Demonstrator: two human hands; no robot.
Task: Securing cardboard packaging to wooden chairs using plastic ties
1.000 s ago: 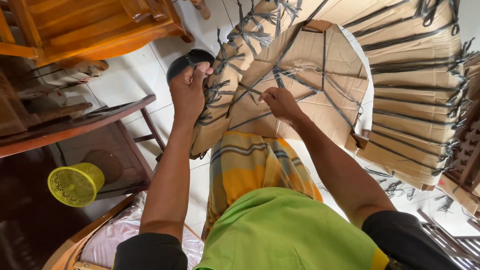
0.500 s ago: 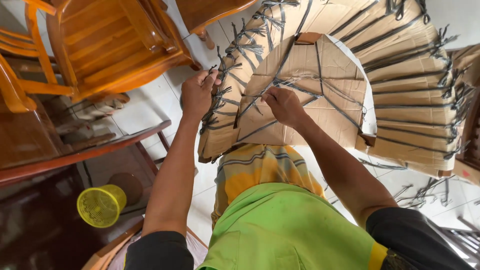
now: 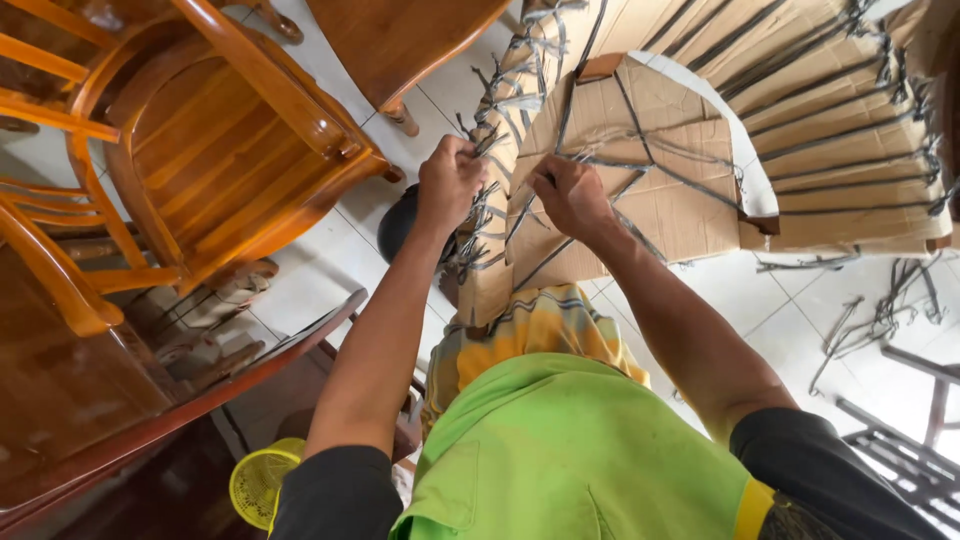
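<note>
Pinching straps on a cardboard bundle.
Left hand [image 3: 450, 183] grip is clamped on grey straps [image 3: 480, 215]; right hand [image 3: 570, 195] grip presses closed against the cardboard [image 3: 670, 190].

Wooden chair [image 3: 210, 150] upper left, yellow basket [image 3: 258, 480] on floor, loose straps [image 3: 870, 325] on tiles.

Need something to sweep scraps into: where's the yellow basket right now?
In the head view, the yellow basket sits bottom left, on the floor under the dark wooden table edge, beside the left arm.
</note>
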